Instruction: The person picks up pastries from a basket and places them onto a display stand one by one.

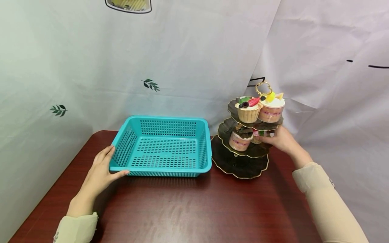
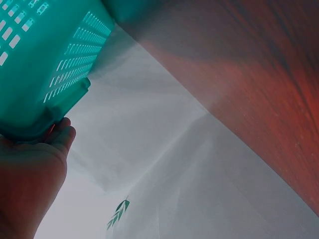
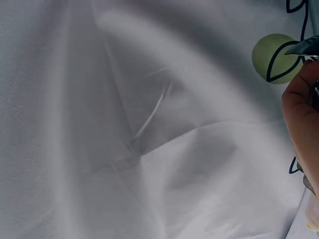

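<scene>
My left hand (image 1: 98, 170) rests at the near left corner of a turquoise plastic basket (image 1: 207, 143), its fingers along the left rim and its thumb at the front rim. In the left wrist view its fingertips touch the basket rim (image 2: 72, 102). On the right, my right hand (image 1: 281, 140) reaches under the top tier of a black, gold-edged three-tier stand (image 1: 240, 165). It pinches a cupcake with a pink and green top (image 1: 257, 137) on the middle tier, partly hidden behind a chocolate-topped dessert cup (image 1: 239, 141).
The top tier holds a fruit-topped cupcake (image 1: 248, 114) and a fruit-topped dessert cup (image 1: 271, 109), beside a gold ring handle (image 1: 263, 88). Basket and stand are side by side on a dark red table (image 1: 182, 206). White cloth (image 1: 182, 60) hangs behind.
</scene>
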Tool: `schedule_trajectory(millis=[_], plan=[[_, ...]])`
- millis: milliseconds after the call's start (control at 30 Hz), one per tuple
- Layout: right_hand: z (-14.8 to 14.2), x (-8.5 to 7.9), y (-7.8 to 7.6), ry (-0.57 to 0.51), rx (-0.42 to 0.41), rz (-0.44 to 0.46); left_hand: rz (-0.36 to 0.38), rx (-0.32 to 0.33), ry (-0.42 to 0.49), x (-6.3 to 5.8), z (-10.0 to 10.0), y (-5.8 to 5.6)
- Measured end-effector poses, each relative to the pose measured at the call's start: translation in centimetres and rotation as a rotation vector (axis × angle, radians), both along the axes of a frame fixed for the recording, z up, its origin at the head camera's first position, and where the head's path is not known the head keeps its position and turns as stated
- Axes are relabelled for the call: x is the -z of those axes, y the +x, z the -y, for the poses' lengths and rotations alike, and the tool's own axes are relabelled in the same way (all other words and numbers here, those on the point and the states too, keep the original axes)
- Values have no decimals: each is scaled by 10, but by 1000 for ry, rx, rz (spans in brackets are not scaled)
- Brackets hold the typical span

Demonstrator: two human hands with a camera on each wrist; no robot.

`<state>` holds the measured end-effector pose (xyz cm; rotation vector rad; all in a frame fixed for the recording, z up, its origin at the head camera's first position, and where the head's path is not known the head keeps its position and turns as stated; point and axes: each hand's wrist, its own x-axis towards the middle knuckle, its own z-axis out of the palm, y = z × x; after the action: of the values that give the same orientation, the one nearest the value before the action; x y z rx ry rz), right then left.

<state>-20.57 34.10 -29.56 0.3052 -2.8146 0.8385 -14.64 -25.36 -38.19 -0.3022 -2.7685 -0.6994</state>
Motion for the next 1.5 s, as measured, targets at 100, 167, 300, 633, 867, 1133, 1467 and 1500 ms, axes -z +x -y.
schedule_trajectory(millis=[100,167,300,633,867,1133,1467,1500], plan=[[0,1,0,6,7,-3,-3,-1,-1,0,0,0],[-1,1,1,8,10,-2,-4,-4,-1,0,1,0],[-1,0,1,8,11,7,-3,-6,-2,1,2,1],[-1,1,-1,45,31,15,-11,-9,-1,1,4,0],[1,0,5,24,49,31,-14,6,12,0,4,1],[4,0,13,24,69,-11,-12,5,6,0,6,1],[16,4,29,11,46,-115,-31,6,-18,1,5,0],[17,4,32,12,52,-113,-36,8,-24,1,5,0]])
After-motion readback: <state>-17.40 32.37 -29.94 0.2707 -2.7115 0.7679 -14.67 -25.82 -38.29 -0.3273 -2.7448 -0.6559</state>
